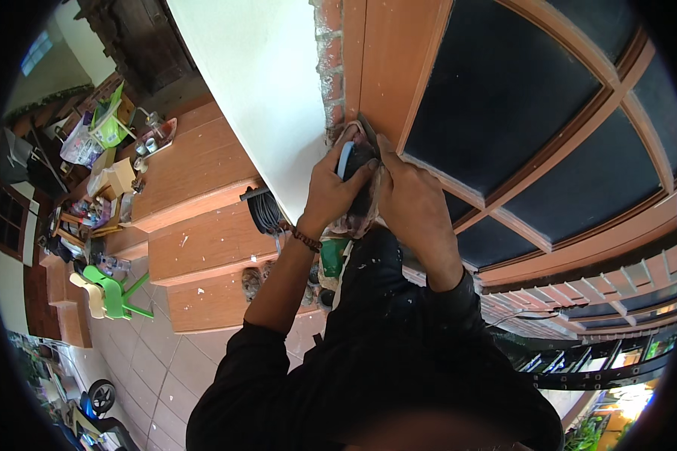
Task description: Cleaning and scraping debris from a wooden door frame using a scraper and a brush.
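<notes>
In front of a wooden window frame (392, 62), both hands are close together at a dirty, crumpled bag or cloth (364, 208) with a dark inside. My left hand (333, 189) grips its left side, thumb across the front, and a light blue, flat-edged piece (345, 159) shows beneath the fingers. What that piece belongs to cannot be made out. A thin, dark, flat blade (368, 128) rises along the bag's upper right side. My right hand (412, 197) closes around the lower part of this blade, index finger stretched along it; any handle is hidden.
A white wall (254, 73) with a rough brick edge (331, 67) borders the frame; dark glass panes (502, 96) lie right. Down left are paint-spotted steps (203, 242), a coil of black cable (264, 211), a green bucket (333, 256) and a green chair (113, 290). Black ladder (592, 380) stands lower right.
</notes>
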`<action>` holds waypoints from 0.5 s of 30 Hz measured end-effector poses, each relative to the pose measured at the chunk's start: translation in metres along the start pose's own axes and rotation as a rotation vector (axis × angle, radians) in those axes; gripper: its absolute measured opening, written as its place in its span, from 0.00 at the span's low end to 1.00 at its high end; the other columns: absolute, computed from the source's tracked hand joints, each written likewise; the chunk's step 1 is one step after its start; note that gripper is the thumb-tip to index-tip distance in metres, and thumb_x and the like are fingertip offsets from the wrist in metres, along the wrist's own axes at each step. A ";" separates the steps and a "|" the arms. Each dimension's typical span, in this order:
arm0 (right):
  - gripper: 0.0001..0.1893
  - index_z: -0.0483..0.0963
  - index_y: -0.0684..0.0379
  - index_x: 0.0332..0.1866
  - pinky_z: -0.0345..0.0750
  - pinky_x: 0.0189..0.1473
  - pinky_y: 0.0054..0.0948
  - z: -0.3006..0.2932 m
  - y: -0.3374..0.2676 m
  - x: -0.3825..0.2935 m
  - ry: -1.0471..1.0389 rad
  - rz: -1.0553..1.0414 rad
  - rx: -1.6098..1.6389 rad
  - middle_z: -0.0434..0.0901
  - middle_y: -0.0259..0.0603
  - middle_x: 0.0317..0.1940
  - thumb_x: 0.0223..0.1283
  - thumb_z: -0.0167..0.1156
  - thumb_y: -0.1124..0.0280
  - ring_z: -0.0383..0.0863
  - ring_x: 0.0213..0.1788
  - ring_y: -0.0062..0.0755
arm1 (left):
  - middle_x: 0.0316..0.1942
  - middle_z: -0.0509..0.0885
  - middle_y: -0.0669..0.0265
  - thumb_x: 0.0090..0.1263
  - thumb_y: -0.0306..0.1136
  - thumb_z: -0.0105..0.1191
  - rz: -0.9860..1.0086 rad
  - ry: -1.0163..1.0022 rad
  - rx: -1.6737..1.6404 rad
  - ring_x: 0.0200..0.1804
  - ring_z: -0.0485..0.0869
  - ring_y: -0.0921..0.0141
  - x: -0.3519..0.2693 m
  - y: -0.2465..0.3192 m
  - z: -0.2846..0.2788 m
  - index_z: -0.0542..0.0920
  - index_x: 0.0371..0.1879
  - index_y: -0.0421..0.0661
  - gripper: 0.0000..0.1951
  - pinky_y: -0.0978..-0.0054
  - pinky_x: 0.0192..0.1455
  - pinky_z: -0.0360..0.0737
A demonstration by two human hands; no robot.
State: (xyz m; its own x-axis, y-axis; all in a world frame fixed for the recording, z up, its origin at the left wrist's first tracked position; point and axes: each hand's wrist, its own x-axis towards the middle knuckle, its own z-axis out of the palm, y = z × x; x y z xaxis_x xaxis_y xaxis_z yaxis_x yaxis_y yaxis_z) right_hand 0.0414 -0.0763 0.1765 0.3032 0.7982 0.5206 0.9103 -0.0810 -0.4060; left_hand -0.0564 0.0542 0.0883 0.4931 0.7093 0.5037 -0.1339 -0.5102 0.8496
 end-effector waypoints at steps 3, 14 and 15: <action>0.22 0.74 0.65 0.68 0.81 0.50 0.50 -0.007 0.003 -0.001 -0.096 0.081 0.044 0.84 0.66 0.39 0.70 0.53 0.74 0.86 0.45 0.60 | 0.64 0.83 0.51 0.68 0.33 0.68 -0.073 -0.027 -0.047 0.62 0.83 0.66 -0.001 -0.001 0.004 0.70 0.74 0.40 0.36 0.70 0.66 0.77; 0.24 0.73 0.68 0.68 0.85 0.42 0.43 0.002 0.008 0.008 -0.090 -0.020 -0.062 0.85 0.60 0.31 0.67 0.55 0.75 0.88 0.36 0.55 | 0.64 0.83 0.51 0.69 0.35 0.68 -0.101 0.030 -0.078 0.63 0.83 0.66 -0.001 0.000 0.008 0.69 0.75 0.39 0.36 0.71 0.66 0.77; 0.24 0.73 0.68 0.68 0.85 0.42 0.43 0.003 0.009 0.007 -0.062 -0.039 -0.051 0.85 0.60 0.31 0.67 0.55 0.75 0.88 0.36 0.55 | 0.64 0.83 0.51 0.69 0.35 0.68 -0.098 0.038 -0.072 0.63 0.83 0.66 -0.001 0.001 0.006 0.69 0.75 0.39 0.36 0.71 0.66 0.77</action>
State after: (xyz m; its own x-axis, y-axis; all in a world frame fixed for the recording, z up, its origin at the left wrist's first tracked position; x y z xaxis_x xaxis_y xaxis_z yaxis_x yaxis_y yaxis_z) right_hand 0.0507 -0.0699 0.1745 0.2507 0.8366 0.4871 0.9346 -0.0779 -0.3471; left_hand -0.0515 0.0502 0.0875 0.4744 0.7728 0.4216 -0.1483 -0.4020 0.9036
